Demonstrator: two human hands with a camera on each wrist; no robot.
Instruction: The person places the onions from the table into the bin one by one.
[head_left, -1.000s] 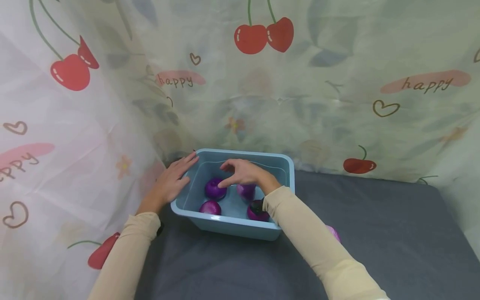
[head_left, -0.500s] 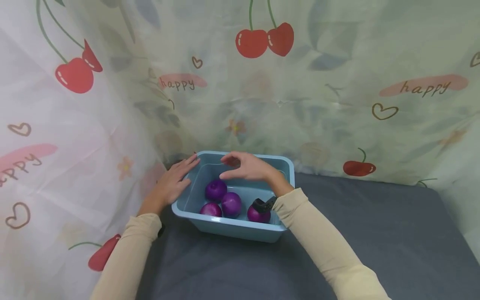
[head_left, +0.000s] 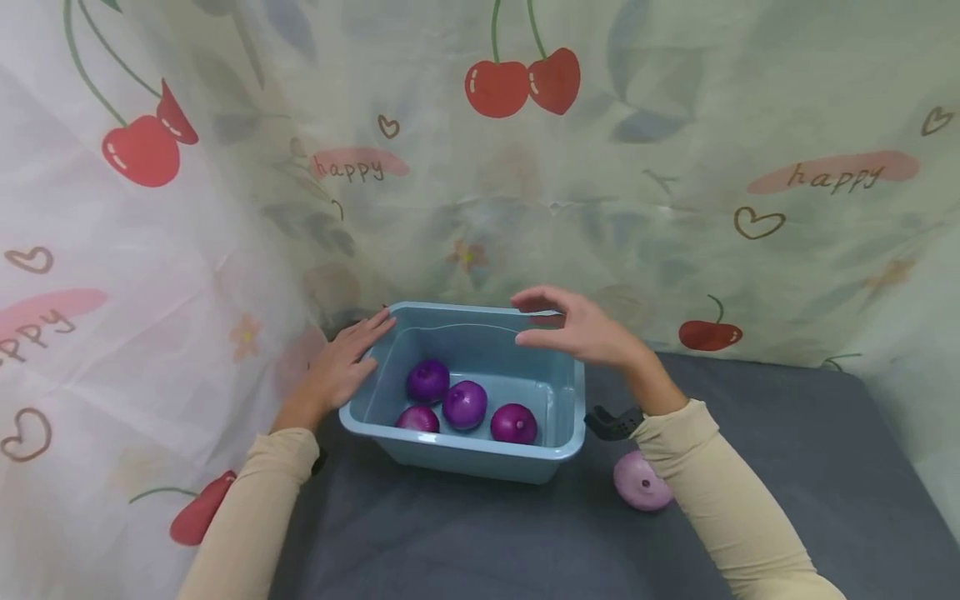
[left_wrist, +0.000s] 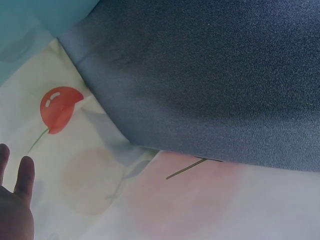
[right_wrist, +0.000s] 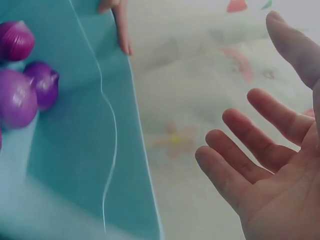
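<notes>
Several purple onions [head_left: 465, 405] lie apart or side by side on the floor of a light blue plastic tub [head_left: 468, 461]. My left hand [head_left: 341, 364] rests on the tub's left rim with its fingers extended. In the left wrist view, only part of that hand [left_wrist: 16, 212] shows at the lower left. Over the tub's back right corner hovers my right hand [head_left: 583, 329], holding nothing. The right wrist view shows its fingers [right_wrist: 225, 175] spread and loosely bent. A paler onion [head_left: 642, 482] sits on the dark cloth, partly hidden by the right sleeve.
Dark grey cloth [head_left: 780, 450] covers the table around the tub. A cherry-printed curtain [head_left: 630, 242] hangs behind it and along the left side. A black wrist strap [head_left: 613, 422] juts out from the right cuff.
My right hand has released an onion among the others in the tub, then risen and moved right to the rim. The paler onion outside has come into view. My left hand has stayed put.
</notes>
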